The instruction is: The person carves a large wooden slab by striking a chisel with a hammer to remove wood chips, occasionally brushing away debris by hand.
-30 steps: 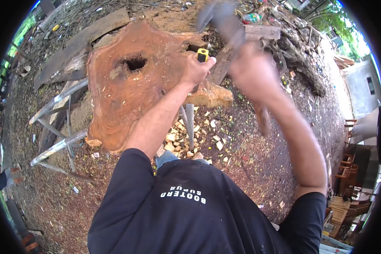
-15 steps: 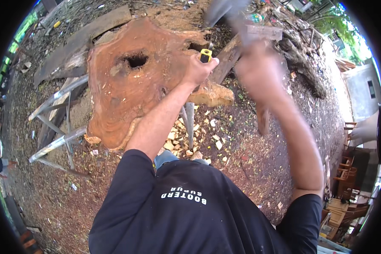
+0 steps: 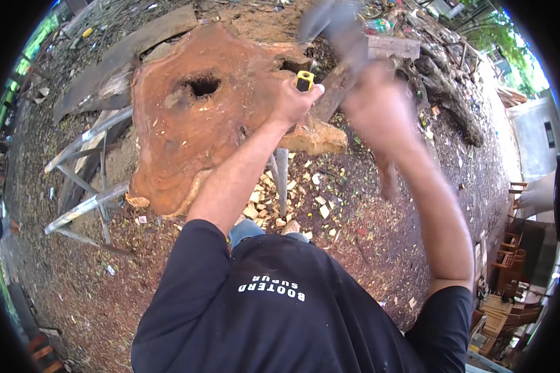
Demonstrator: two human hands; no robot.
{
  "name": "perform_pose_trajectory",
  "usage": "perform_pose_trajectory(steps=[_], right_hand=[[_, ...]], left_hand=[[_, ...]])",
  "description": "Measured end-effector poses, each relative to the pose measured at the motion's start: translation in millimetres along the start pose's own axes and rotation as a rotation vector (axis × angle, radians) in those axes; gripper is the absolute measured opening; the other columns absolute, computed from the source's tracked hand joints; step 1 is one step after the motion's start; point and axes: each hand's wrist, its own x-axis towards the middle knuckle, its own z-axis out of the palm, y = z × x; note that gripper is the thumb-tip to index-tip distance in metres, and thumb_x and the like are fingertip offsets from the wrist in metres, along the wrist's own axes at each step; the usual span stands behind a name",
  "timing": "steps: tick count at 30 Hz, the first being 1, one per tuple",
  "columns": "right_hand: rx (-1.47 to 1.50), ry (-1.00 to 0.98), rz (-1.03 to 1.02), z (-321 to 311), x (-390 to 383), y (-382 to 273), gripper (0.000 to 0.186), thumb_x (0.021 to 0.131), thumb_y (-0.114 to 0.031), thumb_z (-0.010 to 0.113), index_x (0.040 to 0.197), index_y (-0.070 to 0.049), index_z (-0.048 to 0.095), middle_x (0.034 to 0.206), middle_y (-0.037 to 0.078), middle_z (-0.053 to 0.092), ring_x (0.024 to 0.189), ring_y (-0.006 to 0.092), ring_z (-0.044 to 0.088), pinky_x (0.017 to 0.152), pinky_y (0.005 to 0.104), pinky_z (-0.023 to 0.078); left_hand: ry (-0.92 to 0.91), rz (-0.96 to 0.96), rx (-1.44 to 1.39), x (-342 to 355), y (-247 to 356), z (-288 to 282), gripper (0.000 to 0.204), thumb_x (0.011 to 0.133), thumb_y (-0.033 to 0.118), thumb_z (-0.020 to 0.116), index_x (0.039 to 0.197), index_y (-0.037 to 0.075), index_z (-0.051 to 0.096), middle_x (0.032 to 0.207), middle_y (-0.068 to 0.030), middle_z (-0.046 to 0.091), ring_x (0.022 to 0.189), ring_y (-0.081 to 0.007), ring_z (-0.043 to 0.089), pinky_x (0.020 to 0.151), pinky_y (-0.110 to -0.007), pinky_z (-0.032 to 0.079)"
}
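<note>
A broad reddish-brown wood slab [image 3: 193, 137] with dark holes and an irregular edge lies in front of me. My left hand [image 3: 294, 101] is closed around the yellow-and-black handle of a chisel [image 3: 304, 81] at the slab's right edge, beside a hole; its blade is hidden. Over to the right, my right hand [image 3: 379, 112] is smeared by motion but wrapped around a wooden-handled striking tool [image 3: 387, 177]. Its grey head is raised beyond the chisel, too blurred to tell hammer from hatchet.
Metal stand legs [image 3: 87, 208] jut out left of the slab. Pale wood chips [image 3: 270, 193] litter the ground below it. A weathered plank [image 3: 124, 56] lies at the far left; rough logs [image 3: 448, 102] and a plastic bottle [image 3: 378, 26] lie at the far right.
My right hand and its tool are in nearly the same raised place, blurred both times. The left hand keeps its grip on the chisel. The view has shifted slightly.
</note>
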Motion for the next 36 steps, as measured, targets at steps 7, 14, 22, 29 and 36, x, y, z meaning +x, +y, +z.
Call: perform_pose_trajectory(steps=[7, 14, 22, 29, 36], right_hand=[[0.290, -0.146, 0.088, -33, 11, 1, 0.044, 0.088, -0.027, 0.056, 0.116, 0.006, 0.055, 0.097, 0.026, 0.069, 0.086, 0.0375, 0.071, 0.082, 0.0463, 0.057], [0.305, 0.273, 0.037, -15, 1, -4, 0.038, 0.087, -0.021, 0.056, 0.113, 0.006, 0.054, 0.084, 0.027, 0.070, 0.068, 0.0418, 0.071, 0.061, 0.0486, 0.058], [0.274, -0.026, 0.059, -36, 10, 8, 0.035, 0.085, -0.022, 0.059, 0.108, 0.004, 0.058, 0.090, 0.024, 0.070, 0.084, 0.0354, 0.071, 0.078, 0.0465, 0.056], [0.137, -0.089, 0.064, 48, 2, 9, 0.032, 0.085, -0.021, 0.059, 0.105, 0.003, 0.055, 0.082, 0.024, 0.069, 0.076, 0.0390, 0.070, 0.076, 0.0482, 0.057], [0.322, -0.259, 0.156, 58, -13, 35, 0.036, 0.086, -0.022, 0.059, 0.111, 0.002, 0.052, 0.088, 0.027, 0.069, 0.084, 0.0424, 0.070, 0.081, 0.0486, 0.056]], left_hand=[[0.066, -0.024, 0.020, 0, -16, -12, 0.023, 0.083, 0.022, 0.076, 0.070, 0.005, 0.066, 0.060, 0.0024, 0.061, 0.052, -0.0078, 0.055, 0.048, -0.028, 0.043], [0.049, 0.008, 0.008, -1, -6, -3, 0.021, 0.083, 0.024, 0.076, 0.076, 0.006, 0.068, 0.060, 0.0026, 0.062, 0.052, -0.0074, 0.056, 0.048, -0.028, 0.044], [0.080, -0.046, 0.064, 2, -20, -13, 0.024, 0.083, 0.023, 0.076, 0.069, 0.006, 0.066, 0.058, 0.0020, 0.061, 0.052, -0.0083, 0.055, 0.049, -0.029, 0.043], [0.060, -0.004, 0.010, -3, -23, -5, 0.022, 0.083, 0.021, 0.076, 0.071, 0.005, 0.067, 0.060, 0.0014, 0.062, 0.052, -0.0083, 0.055, 0.048, -0.028, 0.042], [0.127, -0.084, 0.031, -7, -23, -24, 0.023, 0.082, 0.020, 0.078, 0.072, 0.004, 0.065, 0.058, 0.0004, 0.060, 0.051, -0.0091, 0.057, 0.047, -0.029, 0.044]])
